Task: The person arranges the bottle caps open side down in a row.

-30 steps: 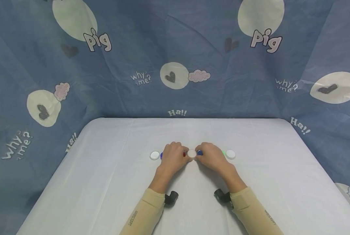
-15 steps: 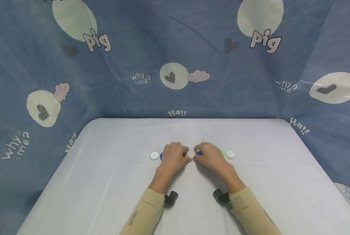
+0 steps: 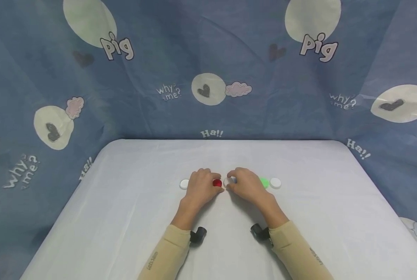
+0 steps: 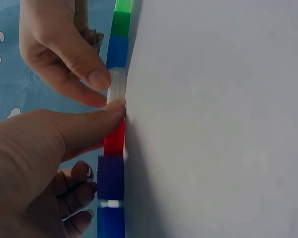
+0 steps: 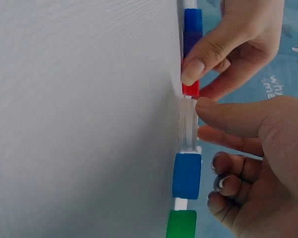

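In the head view my left hand (image 3: 201, 186) is at a small round red piece (image 3: 217, 183); the right wrist view shows its thumb in front of that piece and its index finger behind, pinching it. My right hand (image 3: 247, 186) hovers at the neighbouring clear round piece (image 3: 228, 182), thumb and index finger spread at its upper edge; whether they touch it is hard to tell. A blue piece (image 5: 186, 176) and a green piece (image 5: 181, 224) continue the row on the right. Left of the red one, a dark blue piece (image 4: 111, 177) and a blue piece (image 4: 111, 223) stand in line.
White round pieces lie at the row's two ends, one on the left (image 3: 184, 184) and one on the right (image 3: 275, 183), beside a light green piece (image 3: 264, 182). A white-covered table (image 3: 145, 210) bears the row. Behind it hangs a blue printed cloth (image 3: 180, 42).
Both hands have shifted slightly left. The left fingers have moved off the clear piece to the red one, now more exposed, and more of the light green piece shows beside the right hand.
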Tool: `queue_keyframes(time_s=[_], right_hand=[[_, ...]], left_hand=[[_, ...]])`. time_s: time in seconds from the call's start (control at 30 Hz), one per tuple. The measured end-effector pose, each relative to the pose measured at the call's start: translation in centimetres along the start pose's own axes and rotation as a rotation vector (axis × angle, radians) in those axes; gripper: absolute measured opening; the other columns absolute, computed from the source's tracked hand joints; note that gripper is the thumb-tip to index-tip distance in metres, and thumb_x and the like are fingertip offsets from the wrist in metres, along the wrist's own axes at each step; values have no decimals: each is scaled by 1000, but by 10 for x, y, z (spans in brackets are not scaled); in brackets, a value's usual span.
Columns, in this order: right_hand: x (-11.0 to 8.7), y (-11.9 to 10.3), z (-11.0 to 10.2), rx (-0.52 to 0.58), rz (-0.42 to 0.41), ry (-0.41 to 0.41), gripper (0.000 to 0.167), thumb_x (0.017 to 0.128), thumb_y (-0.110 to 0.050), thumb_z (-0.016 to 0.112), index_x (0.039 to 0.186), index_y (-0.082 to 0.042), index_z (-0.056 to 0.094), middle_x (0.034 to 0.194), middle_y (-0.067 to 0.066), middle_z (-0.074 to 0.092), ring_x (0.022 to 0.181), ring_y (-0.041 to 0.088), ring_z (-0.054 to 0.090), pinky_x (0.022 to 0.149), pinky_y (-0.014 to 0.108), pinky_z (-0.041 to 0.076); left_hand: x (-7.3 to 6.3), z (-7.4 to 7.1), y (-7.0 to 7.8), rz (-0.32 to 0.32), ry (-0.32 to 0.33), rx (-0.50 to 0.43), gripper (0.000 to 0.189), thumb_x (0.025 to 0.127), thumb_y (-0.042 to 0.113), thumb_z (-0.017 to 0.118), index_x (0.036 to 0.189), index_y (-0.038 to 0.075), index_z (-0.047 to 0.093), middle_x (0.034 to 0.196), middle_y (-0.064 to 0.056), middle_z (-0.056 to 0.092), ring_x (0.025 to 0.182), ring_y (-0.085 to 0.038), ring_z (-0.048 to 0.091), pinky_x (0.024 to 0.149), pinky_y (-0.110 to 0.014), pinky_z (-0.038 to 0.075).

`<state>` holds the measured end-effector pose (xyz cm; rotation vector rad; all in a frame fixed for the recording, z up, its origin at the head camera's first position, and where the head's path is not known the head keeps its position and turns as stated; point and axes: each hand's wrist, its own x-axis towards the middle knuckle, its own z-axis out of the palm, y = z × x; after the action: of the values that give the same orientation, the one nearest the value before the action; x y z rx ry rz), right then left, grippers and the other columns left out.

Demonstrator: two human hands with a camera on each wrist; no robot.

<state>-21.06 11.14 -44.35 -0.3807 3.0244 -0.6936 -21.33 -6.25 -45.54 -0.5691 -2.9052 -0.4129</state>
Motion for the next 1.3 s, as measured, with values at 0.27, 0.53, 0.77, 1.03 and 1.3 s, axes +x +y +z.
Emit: queue_keyframes(time_s=[0.27, 0.53, 0.77, 1.03, 1.3], right_hand=[[2, -4, -1, -6, -42, -6, 29, 85, -18, 74, 114, -13, 74, 112, 7, 73, 106, 25, 67, 93, 43, 53], [5, -10, 4, -5, -69, -40, 29, 83, -20, 78, 111, -11, 76, 103, 5, 74, 99, 24, 68, 89, 41, 54], [6, -12, 9, -12, -77, -60, 28, 82, -21, 80, 108, -11, 76, 96, 1, 73, 83, 15, 63, 80, 35, 54], [9, -14, 11, 47, -72, -21, 29, 83, -22, 78, 110, -10, 75, 92, 2, 70, 71, 12, 54, 68, 29, 48], [13, -16, 10, 115, -86, 1, 25, 85, -22, 73, 107, -10, 76, 84, 0, 64, 65, 13, 50, 59, 27, 41]], left_hand=[[-1, -4, -9, -1, -12, -2, 40, 74, 36, 86, 111, 21, 77, 88, -3, 69, 80, -20, 56, 75, -36, 41], [-3, -3, -12, 20, 15, -35, 28, 73, 32, 87, 98, 20, 81, 81, -1, 67, 76, -17, 52, 73, -34, 40], [-4, -1, -14, 36, 33, -27, 28, 74, 32, 86, 98, 21, 81, 80, 1, 66, 75, -16, 52, 72, -33, 40], [-4, -5, -16, 54, 53, -7, 32, 77, 36, 85, 104, 21, 79, 77, 2, 62, 74, -15, 49, 70, -31, 37], [-5, -7, -22, 50, 74, -9, 30, 80, 34, 83, 107, 22, 78, 77, 4, 61, 75, -14, 48, 72, -31, 39]])
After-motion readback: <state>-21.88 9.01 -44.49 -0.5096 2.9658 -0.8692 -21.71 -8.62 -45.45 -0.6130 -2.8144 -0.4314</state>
